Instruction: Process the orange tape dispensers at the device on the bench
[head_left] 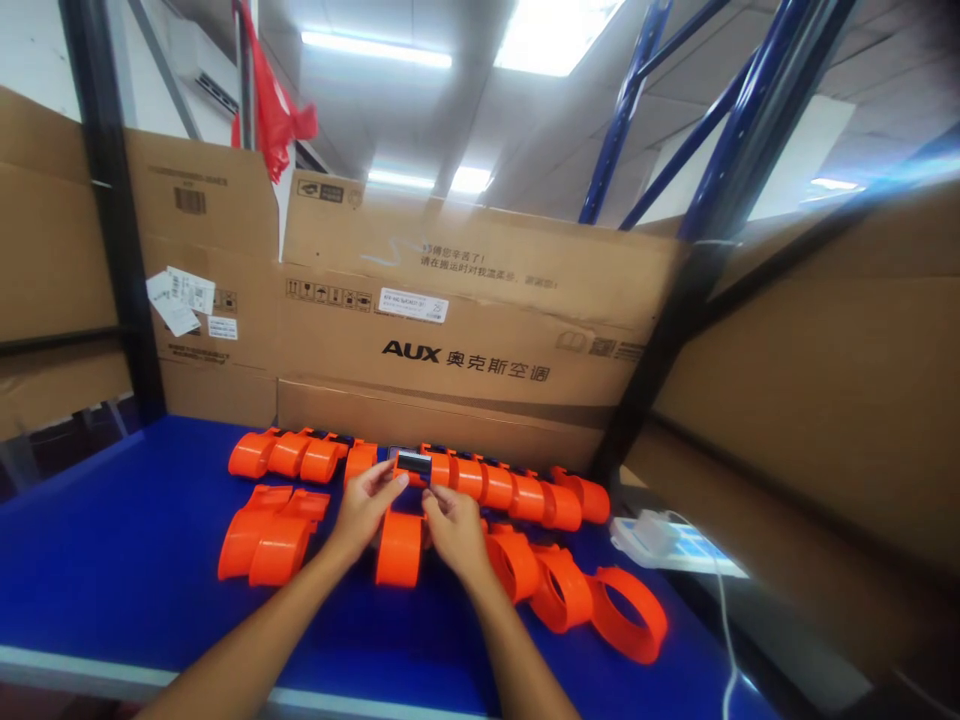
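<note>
In the middle of the bench, my two hands are raised to a small orange piece with a dark rectangular panel (414, 463). My left hand (369, 505) pinches it at its left side, thumb in front. The fingers of my right hand (454, 525) are drawn together at its lower right corner. Just below and between my wrists stands an orange ring-shaped part (399, 550). Behind the held piece runs a row of similar orange rings (495, 488), several with dark pieces along their tops.
More orange rings lie at front left (277, 550) and front right (628, 615) on the blue bench top (112, 540). A white power strip (675, 545) with a cable sits at the right edge. Cardboard sheets (337, 350) and dark posts enclose the back and sides.
</note>
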